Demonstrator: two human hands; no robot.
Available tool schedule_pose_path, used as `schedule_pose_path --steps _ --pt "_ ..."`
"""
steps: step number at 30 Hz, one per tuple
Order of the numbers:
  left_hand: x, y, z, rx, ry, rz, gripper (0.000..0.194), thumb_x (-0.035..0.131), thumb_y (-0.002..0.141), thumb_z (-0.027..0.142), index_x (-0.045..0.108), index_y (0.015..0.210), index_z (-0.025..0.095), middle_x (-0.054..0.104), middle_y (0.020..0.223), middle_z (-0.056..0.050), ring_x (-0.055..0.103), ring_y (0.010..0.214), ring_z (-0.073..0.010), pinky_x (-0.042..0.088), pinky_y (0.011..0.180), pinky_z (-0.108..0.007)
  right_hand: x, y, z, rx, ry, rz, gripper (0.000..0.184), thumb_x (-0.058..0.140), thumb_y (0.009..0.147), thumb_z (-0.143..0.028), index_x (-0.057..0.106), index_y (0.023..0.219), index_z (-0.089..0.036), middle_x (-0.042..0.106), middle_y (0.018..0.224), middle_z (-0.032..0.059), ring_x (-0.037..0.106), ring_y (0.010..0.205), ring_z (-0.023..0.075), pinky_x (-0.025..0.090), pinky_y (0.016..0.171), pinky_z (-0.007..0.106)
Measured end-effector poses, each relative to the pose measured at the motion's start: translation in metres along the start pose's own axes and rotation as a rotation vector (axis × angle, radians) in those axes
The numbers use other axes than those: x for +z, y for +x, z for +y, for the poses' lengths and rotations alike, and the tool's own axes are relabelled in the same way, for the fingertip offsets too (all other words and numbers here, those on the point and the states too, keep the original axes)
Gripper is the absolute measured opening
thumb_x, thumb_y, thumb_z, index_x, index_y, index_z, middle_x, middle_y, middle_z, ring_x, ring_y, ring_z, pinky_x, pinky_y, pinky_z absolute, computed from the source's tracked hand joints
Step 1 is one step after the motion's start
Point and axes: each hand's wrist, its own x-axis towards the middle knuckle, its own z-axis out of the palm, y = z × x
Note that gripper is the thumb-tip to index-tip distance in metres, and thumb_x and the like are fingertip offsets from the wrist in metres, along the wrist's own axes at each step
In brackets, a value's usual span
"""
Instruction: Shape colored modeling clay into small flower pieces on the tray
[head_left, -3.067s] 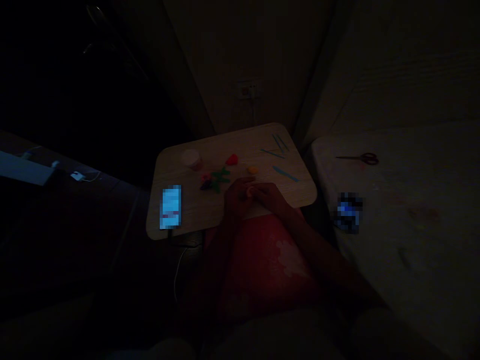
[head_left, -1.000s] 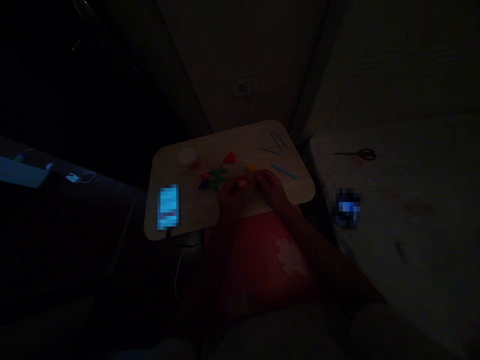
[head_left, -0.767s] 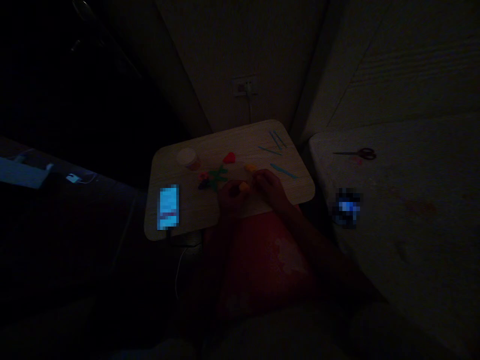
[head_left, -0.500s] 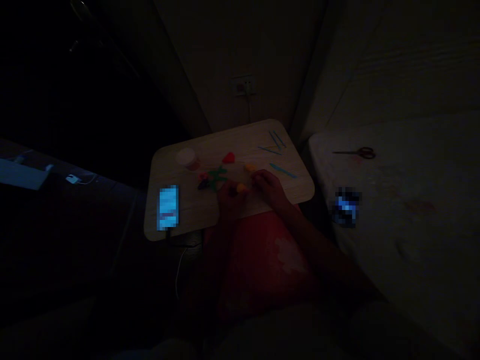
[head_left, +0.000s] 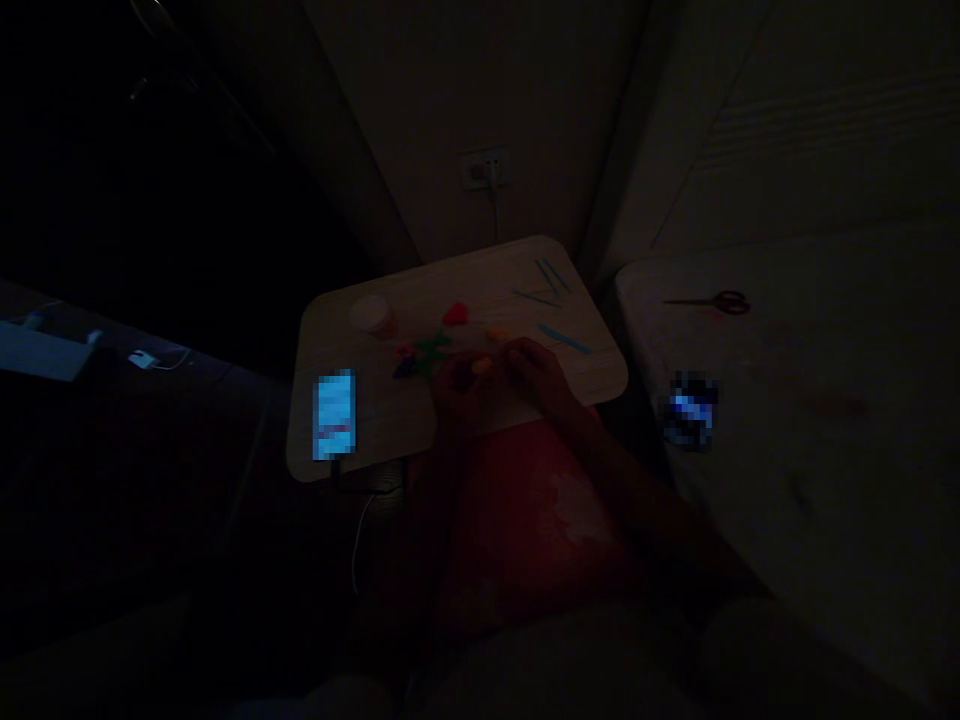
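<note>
While curled left-hand fingers (head_left: 455, 387) hold the yellow piece (head_left: 481, 366), the right-hand grip (head_left: 534, 368) is unclear.

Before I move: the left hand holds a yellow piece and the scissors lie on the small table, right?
Not the scissors: the head view shows them on the pale surface right of the small table. The left hand does hold a yellow piece.
</note>
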Motion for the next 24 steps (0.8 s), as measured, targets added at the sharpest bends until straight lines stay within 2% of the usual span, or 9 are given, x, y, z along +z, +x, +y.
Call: schedule_pose_path --steps 7,10,13,15,18,20,22,24 --pt "0.002 0.000 -0.004 -0.046 -0.064 0.024 0.050 0.092 0.070 0.045 0.059 0.099 0.021 0.074 0.090 -0.003 0.075 0.082 -0.0198 0.062 0.072 -0.030 -0.001 0.001 0.002 -0.031 -0.047 -0.003 0.041 0.066 0.089 -0.064 0.064 0.089 -0.022 0.067 0.084 0.0030 0.059 0.076 0.0173 0.049 0.070 0.031" --pt "0.002 0.001 -0.003 -0.034 -0.075 0.035 0.052 0.089 0.073 0.052 0.062 0.105 0.021 0.075 0.095 -0.005 0.075 0.083 -0.0200 0.060 0.071 -0.029 -0.003 0.002 0.004 -0.048 -0.058 -0.011 0.039 0.066 0.090 -0.062 0.065 0.090 -0.023 0.065 0.082 0.0024 0.059 0.077 0.0177 0.049 0.070 0.031" --pt "0.001 0.002 -0.001 -0.012 -0.069 -0.013 0.053 0.079 0.082 0.062 0.068 0.113 0.021 0.077 0.106 -0.009 0.075 0.091 -0.0221 0.060 0.075 -0.030 -0.003 0.002 0.003 -0.051 -0.032 -0.001 0.038 0.068 0.089 -0.061 0.065 0.092 -0.023 0.066 0.085 0.0024 0.059 0.078 0.0176 0.050 0.070 0.031" --pt "0.000 0.002 0.001 -0.006 -0.070 -0.037 0.055 0.073 0.086 0.067 0.071 0.112 0.019 0.078 0.105 -0.011 0.075 0.089 -0.0223 0.060 0.074 -0.031 -0.003 0.001 0.002 -0.061 -0.012 0.000 0.039 0.070 0.088 -0.062 0.066 0.092 -0.023 0.066 0.085 0.0023 0.059 0.078 0.0171 0.050 0.070 0.030" --pt "0.000 0.000 0.005 -0.049 -0.087 -0.051 0.057 0.064 0.090 0.073 0.072 0.104 0.018 0.077 0.083 -0.007 0.069 0.067 -0.0180 0.054 0.060 -0.028 -0.002 0.000 0.001 -0.059 0.009 -0.005 0.041 0.071 0.087 -0.063 0.067 0.090 -0.023 0.065 0.081 0.0017 0.059 0.073 0.0162 0.050 0.069 0.030" --pt "0.001 -0.003 0.010 -0.064 -0.079 -0.077 0.056 0.058 0.094 0.073 0.070 0.093 0.018 0.068 0.063 -0.002 0.059 0.053 -0.0143 0.046 0.052 -0.025 -0.001 0.000 0.001 -0.026 0.025 -0.018 0.042 0.070 0.088 -0.064 0.067 0.091 -0.023 0.064 0.079 0.0012 0.057 0.069 0.0153 0.049 0.066 0.030" --pt "0.001 -0.005 0.015 -0.041 -0.060 -0.100 0.057 0.055 0.096 0.072 0.064 0.077 0.019 0.057 0.052 0.001 0.050 0.046 -0.0116 0.040 0.048 -0.024 0.000 0.000 0.001 0.007 0.044 -0.025 0.042 0.069 0.088 -0.065 0.066 0.092 -0.023 0.064 0.079 0.0008 0.057 0.065 0.0145 0.049 0.063 0.030" --pt "0.001 -0.005 0.018 -0.021 -0.067 -0.108 0.061 0.053 0.098 0.072 0.057 0.067 0.019 0.050 0.049 0.002 0.045 0.045 -0.0101 0.036 0.047 -0.024 0.000 0.000 0.002 0.013 0.050 -0.025 0.042 0.070 0.088 -0.064 0.066 0.092 -0.023 0.065 0.078 0.0007 0.057 0.065 0.0146 0.049 0.063 0.030"
